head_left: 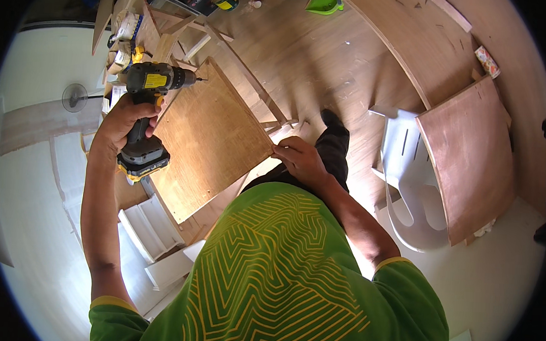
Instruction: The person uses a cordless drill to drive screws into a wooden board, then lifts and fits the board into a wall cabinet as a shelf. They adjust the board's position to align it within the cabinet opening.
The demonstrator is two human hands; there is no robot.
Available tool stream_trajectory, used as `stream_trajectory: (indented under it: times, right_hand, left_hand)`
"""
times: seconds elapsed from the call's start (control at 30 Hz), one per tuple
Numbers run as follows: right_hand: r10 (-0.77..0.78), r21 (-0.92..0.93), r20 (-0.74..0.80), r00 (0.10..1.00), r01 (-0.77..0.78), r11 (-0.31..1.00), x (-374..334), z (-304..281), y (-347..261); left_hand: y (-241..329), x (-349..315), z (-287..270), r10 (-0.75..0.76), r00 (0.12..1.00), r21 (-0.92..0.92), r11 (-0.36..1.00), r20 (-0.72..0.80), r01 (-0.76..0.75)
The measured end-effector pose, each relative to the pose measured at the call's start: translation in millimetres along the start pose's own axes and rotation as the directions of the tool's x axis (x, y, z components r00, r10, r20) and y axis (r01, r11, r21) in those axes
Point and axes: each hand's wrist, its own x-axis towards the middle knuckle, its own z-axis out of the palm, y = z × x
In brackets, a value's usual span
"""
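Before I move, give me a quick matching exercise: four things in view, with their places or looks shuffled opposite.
Things:
1. power drill
2. wooden panel
3. dustpan
4. shirt

Places or looks:
A. on the floor, near the picture's top edge
B. green with yellow line patterns
C. held in the left hand
D. touched at one corner by the right hand

Pairs: 1-C, 2-D, 3-A, 4-B

The drill (pixel 153 80) is black and yellow, the board (pixel 216 133) honey-brown, the shirt (pixel 280 263) green with yellow zigzag lines.
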Motion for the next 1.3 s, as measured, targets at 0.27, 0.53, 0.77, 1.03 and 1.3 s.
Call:
stream_trajectory:
  times: [0.27,0.53,0.77,1.03,1.3]
  right_hand:
    - [0.018,0.040,-0.041,0.999,-0.016,0.999,0.8,4.0,-0.1]
    - [0.041,0.006,-0.051,0.998,-0.040,0.999,1.9,6.2,-3.0]
    - [0.086,-0.057,-0.057,0.995,-0.089,0.994,-0.1,10.9,-3.0]
    - [0.155,0.139,0.011,0.988,-0.155,0.978,13.7,-13.6,1.2]
    - [0.652,0.654,0.394,0.648,-0.696,0.296,162.5,40.7,75.7]
  left_hand:
    - [1.1,-3.4,3.4,0.006,0.999,-0.012,1.000,-0.034,-0.007]
    - [-6.8,-0.1,-1.0,0.009,1.000,-0.029,1.000,-0.029,-0.010]
    - [-8.6,1.2,-3.6,-0.011,1.000,-0.044,0.999,-0.023,0.010]
    - [-10.2,0.2,-4.0,-0.047,0.997,-0.067,0.997,-0.064,0.043]
    - [-1.8,-1.1,-0.4,-0.057,0.997,-0.141,0.989,-0.059,0.048]
